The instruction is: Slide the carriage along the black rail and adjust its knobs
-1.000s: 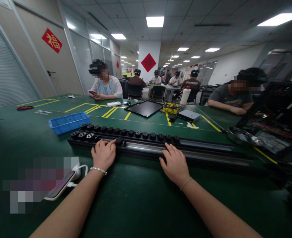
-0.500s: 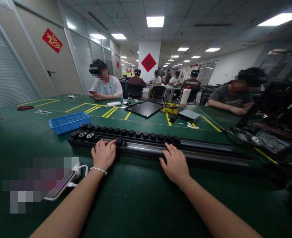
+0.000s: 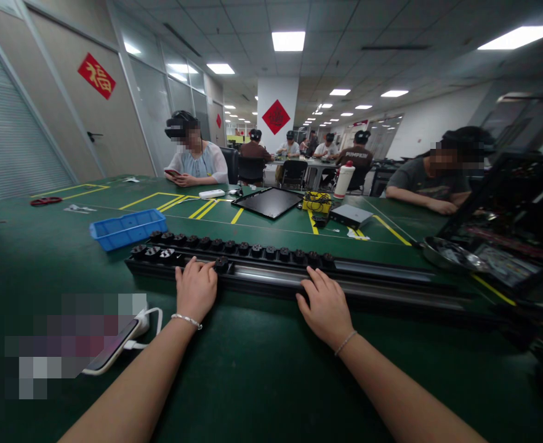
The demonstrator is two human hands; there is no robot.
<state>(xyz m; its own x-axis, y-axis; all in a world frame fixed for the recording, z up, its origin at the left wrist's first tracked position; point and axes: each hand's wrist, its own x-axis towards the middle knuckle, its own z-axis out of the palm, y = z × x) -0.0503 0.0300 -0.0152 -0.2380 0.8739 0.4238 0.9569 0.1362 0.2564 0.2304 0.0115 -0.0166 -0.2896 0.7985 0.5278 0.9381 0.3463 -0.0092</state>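
Observation:
Across the green table in front of me lies a long black power track with a shiny metal channel. Several round black socket modules sit at its left end. My left hand rests over the near edge, fingers stretched across the track and apart. Its fingertips reach beside a single socket module, partly hiding what lies under them. My right hand lies on the bare channel further right, fingers spread over the top, thumb at the front side. Behind runs a second track with a row of several sockets.
A blue bin stands behind the track's left end. A phone with a white cable lies at left. A metal bowl and an open dark case are at right. A dark flat panel lies beyond; two people sit across.
My left hand has shifted slightly to the right along the track, close to the single socket module. My right hand has stayed in place.

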